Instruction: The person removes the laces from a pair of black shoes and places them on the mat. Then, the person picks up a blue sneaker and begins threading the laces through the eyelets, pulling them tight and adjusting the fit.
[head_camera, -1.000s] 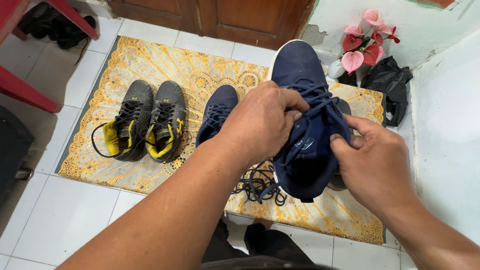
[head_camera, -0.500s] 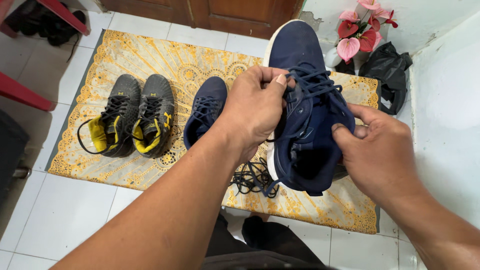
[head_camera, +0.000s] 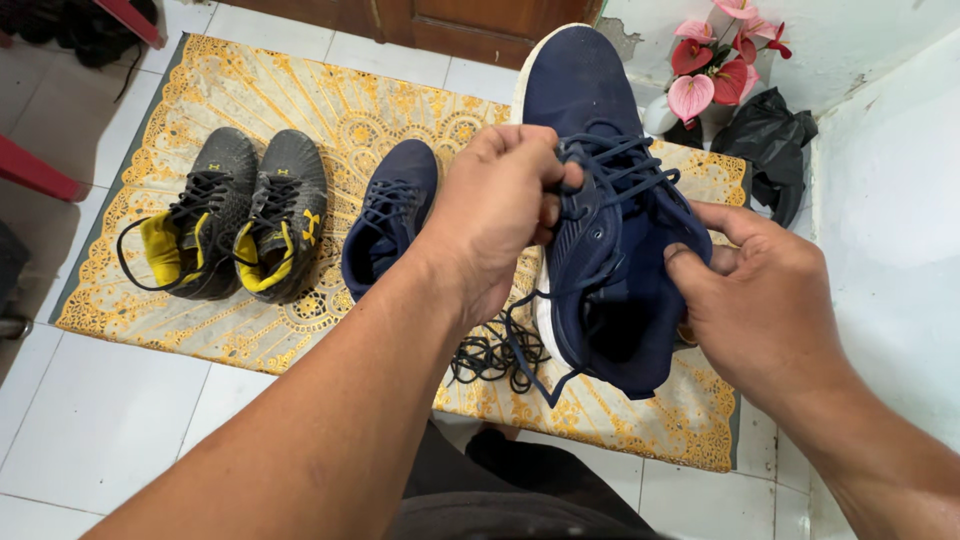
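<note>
Shoe (head_camera: 610, 230), navy blue with a white sole edge, held up off the floor between both hands, toe pointing away from the camera, opening toward it. Laces (head_camera: 625, 165) dark blue, threaded across the top; loose ends hang down from the shoe toward the mat.

Left hand (head_camera: 500, 215): closed, fingers and thumb pinched on the laces at the upper left side of the shoe. Forearm runs in from the lower left.

Right hand (head_camera: 765, 300): closed around the right side of the shoe near its opening, thumb pressed on the collar edge, fingers behind the shoe and mostly hidden.

Second navy shoe (head_camera: 390, 225) lies on the mat just left of the held one, partly hidden by the left hand. Black cord or lace bundle (head_camera: 495, 355) lies tangled on the mat below the held shoe.

Mat (head_camera: 300, 100): yellow and cream, ornate pattern, on white tiled floor (head_camera: 110, 430). Pair of black shoes with yellow lining (head_camera: 235, 215) stands side by side on the mat's left part, well apart from the hands.

Far right corner: pink flowers (head_camera: 715, 60) against the wall, black plastic bag (head_camera: 765, 145) just beside them. Wooden door (head_camera: 470, 25) at the top edge. Red furniture leg (head_camera: 35, 170) at the left edge. Dark trousers (head_camera: 500, 485) visible at the bottom.
</note>
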